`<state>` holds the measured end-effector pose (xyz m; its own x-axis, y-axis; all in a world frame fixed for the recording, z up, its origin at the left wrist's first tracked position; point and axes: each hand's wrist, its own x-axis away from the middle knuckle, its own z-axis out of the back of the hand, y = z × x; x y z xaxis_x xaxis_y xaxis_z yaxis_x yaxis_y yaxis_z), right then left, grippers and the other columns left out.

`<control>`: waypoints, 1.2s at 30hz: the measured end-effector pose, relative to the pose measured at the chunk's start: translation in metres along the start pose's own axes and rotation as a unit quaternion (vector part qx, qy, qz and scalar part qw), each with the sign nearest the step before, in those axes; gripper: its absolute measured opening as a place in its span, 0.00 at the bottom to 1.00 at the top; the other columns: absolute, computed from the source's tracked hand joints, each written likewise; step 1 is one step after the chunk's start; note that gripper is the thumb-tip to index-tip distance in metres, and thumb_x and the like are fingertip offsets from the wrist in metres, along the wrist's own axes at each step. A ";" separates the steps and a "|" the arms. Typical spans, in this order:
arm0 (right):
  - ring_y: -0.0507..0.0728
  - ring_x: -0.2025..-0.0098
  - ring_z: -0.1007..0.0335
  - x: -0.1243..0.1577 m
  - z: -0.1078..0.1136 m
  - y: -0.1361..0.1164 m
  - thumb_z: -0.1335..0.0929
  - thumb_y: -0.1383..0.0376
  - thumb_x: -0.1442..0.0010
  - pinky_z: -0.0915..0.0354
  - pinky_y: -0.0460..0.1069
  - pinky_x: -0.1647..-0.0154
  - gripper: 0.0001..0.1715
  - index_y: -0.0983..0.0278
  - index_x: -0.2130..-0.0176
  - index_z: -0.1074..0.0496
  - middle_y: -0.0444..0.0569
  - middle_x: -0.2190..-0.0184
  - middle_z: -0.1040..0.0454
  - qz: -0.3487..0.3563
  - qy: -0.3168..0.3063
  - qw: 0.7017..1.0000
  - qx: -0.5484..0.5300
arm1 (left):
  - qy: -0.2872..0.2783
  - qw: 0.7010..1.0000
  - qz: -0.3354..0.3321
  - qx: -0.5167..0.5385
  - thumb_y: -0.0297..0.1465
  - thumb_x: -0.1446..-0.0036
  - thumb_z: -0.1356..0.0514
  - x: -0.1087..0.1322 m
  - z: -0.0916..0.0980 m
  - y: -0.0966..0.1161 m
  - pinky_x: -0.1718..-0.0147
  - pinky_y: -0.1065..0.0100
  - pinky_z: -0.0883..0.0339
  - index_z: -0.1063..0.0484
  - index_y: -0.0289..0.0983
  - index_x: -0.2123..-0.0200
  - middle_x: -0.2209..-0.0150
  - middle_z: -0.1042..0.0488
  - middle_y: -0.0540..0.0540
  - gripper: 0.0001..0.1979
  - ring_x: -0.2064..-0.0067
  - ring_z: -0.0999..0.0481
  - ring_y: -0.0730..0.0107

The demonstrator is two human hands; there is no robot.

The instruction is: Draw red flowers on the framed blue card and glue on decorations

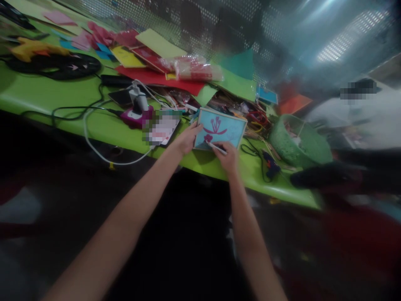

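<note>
Dim, blurred edges, glare upper right

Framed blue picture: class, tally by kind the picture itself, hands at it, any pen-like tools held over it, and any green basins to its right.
Framed blue picture: 1
Hands: 2 (left hand, right hand)
Pen-like tool: 1
Green basin: 1
Total: 5

I see a slim, bare left forearm (pixel 134 209) and right forearm (pixel 247 221), each narrowing toward a bare left hand (pixel 188 140) and right hand (pixel 230 158). From here I can't tell whether the black area (pixel 184 238) between them is clothing or shadow; a blurred pale patch (pixel 231 234) edges it.
</note>
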<state>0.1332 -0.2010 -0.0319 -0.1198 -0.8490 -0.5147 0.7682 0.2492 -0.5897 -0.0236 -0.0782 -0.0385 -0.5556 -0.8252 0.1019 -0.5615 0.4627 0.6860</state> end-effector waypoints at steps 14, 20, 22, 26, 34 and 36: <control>0.62 0.57 0.22 0.001 -0.001 0.001 0.29 0.61 0.34 0.29 0.57 0.53 0.07 0.57 0.58 0.18 0.49 0.61 0.16 0.005 0.004 1.000 0.009 | 0.005 1.000 0.004 -0.001 0.28 0.36 0.35 0.002 -0.002 0.001 0.49 0.52 0.19 0.24 0.38 0.49 0.56 0.16 0.42 0.13 0.52 0.14 0.53; 0.61 0.56 0.22 0.002 0.000 0.000 0.28 0.63 0.35 0.30 0.56 0.53 0.06 0.58 0.59 0.18 0.49 0.61 0.16 0.000 0.010 1.000 -0.005 | 0.004 1.000 0.004 -0.008 0.28 0.35 0.37 0.002 -0.002 0.002 0.49 0.53 0.20 0.25 0.39 0.49 0.57 0.16 0.44 0.11 0.53 0.15 0.55; 0.61 0.57 0.22 0.002 0.001 0.000 0.28 0.63 0.35 0.30 0.56 0.54 0.06 0.58 0.59 0.18 0.49 0.61 0.16 -0.007 0.010 1.000 -0.002 | 0.005 1.000 0.005 -0.009 0.28 0.35 0.37 0.002 -0.002 0.002 0.50 0.54 0.20 0.26 0.39 0.48 0.57 0.16 0.44 0.12 0.54 0.14 0.56; 0.60 0.57 0.22 0.002 0.002 -0.002 0.28 0.64 0.36 0.30 0.55 0.54 0.06 0.58 0.59 0.18 0.49 0.62 0.17 -0.014 0.015 1.000 -0.006 | 0.006 1.000 0.004 -0.010 0.29 0.35 0.37 0.002 -0.002 0.002 0.49 0.52 0.20 0.26 0.39 0.47 0.57 0.16 0.42 0.13 0.54 0.15 0.54; 0.60 0.57 0.22 0.003 0.002 -0.004 0.29 0.63 0.35 0.29 0.55 0.53 0.07 0.58 0.59 0.18 0.49 0.62 0.17 -0.027 0.013 0.999 0.012 | 0.002 1.000 0.004 -0.009 0.30 0.35 0.37 0.002 -0.001 0.001 0.49 0.52 0.20 0.26 0.40 0.45 0.56 0.15 0.42 0.15 0.53 0.14 0.54; 0.60 0.57 0.23 0.003 0.002 -0.003 0.29 0.63 0.35 0.30 0.55 0.54 0.07 0.59 0.59 0.18 0.50 0.62 0.17 -0.028 0.014 0.999 0.013 | 0.004 1.000 0.003 -0.009 0.29 0.35 0.37 0.002 -0.001 0.001 0.49 0.52 0.20 0.25 0.40 0.47 0.57 0.15 0.43 0.14 0.53 0.14 0.54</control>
<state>0.1317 -0.2051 -0.0302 -0.1804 -0.8474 -0.4993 0.7760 0.1893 -0.6016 -0.0246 -0.0795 -0.0366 -0.5538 -0.8252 0.1112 -0.5473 0.4614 0.6983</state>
